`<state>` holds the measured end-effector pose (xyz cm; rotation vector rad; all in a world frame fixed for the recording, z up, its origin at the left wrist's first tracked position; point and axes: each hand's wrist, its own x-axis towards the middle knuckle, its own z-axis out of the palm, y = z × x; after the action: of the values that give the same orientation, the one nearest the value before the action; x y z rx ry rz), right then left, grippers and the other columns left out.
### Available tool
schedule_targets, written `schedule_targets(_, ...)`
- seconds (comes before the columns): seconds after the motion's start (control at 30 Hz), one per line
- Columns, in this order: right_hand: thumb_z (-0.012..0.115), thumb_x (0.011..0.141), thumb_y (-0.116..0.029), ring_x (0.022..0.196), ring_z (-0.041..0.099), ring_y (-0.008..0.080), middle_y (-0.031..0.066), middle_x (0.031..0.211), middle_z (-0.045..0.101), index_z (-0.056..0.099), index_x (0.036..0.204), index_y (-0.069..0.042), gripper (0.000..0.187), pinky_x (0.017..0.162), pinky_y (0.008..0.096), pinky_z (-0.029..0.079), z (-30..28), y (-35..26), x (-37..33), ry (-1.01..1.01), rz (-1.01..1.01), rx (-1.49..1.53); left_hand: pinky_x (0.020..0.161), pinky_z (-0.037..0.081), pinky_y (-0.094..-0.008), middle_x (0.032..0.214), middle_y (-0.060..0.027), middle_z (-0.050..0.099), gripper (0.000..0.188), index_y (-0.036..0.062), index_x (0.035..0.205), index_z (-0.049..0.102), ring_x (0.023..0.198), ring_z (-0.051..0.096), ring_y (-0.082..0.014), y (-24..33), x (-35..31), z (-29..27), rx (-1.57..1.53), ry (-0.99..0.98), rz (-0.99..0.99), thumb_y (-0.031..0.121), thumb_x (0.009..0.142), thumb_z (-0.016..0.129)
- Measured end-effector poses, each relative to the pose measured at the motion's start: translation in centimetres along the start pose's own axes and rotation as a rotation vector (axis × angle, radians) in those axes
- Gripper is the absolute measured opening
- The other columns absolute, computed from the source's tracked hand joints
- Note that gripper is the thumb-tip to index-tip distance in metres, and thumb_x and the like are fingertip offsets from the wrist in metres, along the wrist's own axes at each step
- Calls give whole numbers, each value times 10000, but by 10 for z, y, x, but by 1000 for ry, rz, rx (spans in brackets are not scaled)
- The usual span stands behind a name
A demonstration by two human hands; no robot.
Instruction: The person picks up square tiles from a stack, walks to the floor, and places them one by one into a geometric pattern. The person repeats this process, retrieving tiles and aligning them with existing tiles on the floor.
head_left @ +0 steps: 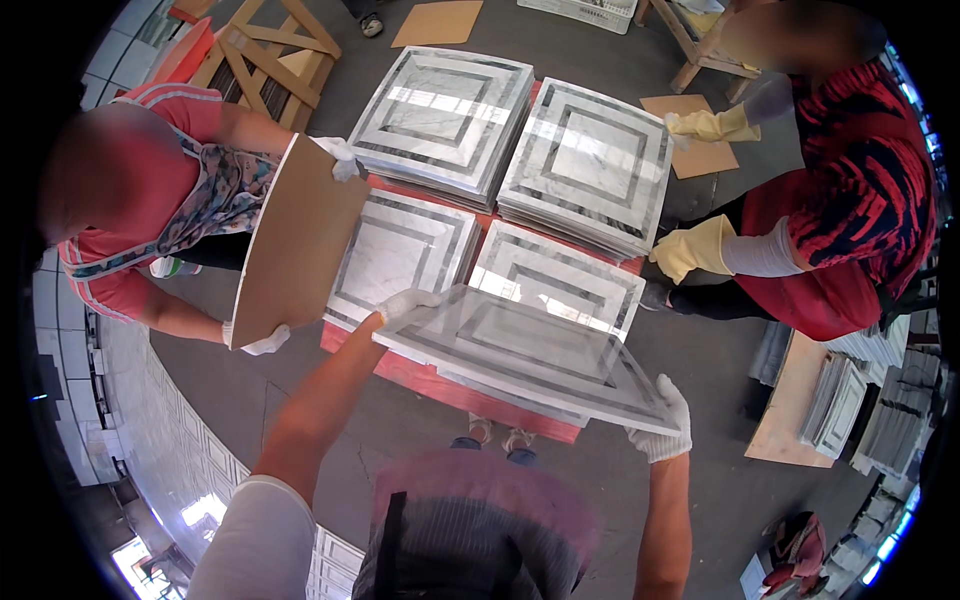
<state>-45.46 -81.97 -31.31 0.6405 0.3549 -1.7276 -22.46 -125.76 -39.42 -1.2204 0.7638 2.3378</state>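
In both white-gloved hands I hold a square white marble tile with grey inlaid frames (pixel 530 345). My left hand (pixel 406 304) is closed on its far left corner, and my right hand (pixel 662 420) grips the right corner. The tile is tilted and hangs over the near side of a red platform (pixel 430 388). Behind it lies a stack of matching tiles (pixel 560 275), partly covered by the one I hold. Another stack (pixel 400 255) is to its left. Two taller stacks, a left one (pixel 440 110) and a right one (pixel 590 165), stand at the back.
At left, a co-worker in pink (pixel 190 170) holds a tile with its brown back (pixel 295 245) toward me. A co-worker with yellow gloves (pixel 692 250) crouches at right beside the stacks. Wooden frames (pixel 275 60) and cardboard sheets (pixel 437 23) are farther off; more tiles (pixel 835 405) stand right.
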Motion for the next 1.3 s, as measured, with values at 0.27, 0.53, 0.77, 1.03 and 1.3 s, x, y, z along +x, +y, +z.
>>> schedule_targets(0.27,401,983,-182,1085,596,326,197,1214,591,496,1277,18,368,943,455,480,-33,2,18,508,152,-246,882,508,-396,1097,-163,661,368,-29,1222,548,922,669,-248,-21,-18,24,-88,121,-130,167,913,508)
schedule_targets(0.53,538,943,-185,976,647,255,103,1094,658,570,1210,-17,317,863,410,523,-83,43,10,558,29,-618,894,502,-344,1141,-126,639,368,-29,1245,532,990,642,-207,-111,-11,-22,77,84,172,145,921,531)
schedule_targets(0.77,608,904,-171,789,651,167,65,913,666,606,1097,10,265,724,313,538,-102,83,-49,674,-160,-868,1039,360,-300,1312,-78,523,457,-12,1354,444,1197,483,-151,-148,-95,26,116,108,281,158,935,510)
schedule_targets(1.03,681,848,-134,632,485,41,-40,730,572,619,877,-23,130,576,218,402,-13,133,-150,652,-481,-1059,913,464,-297,1166,-62,608,455,-9,1267,502,1031,590,-132,-125,-288,150,27,17,489,125,848,617)
schedule_targets(1.3,664,815,-35,671,515,42,-7,778,618,605,893,-4,103,616,214,436,70,184,-239,483,-854,-1084,906,483,-321,1115,-62,636,386,-9,1229,539,1012,608,-149,-143,-366,160,154,74,577,68,860,621)
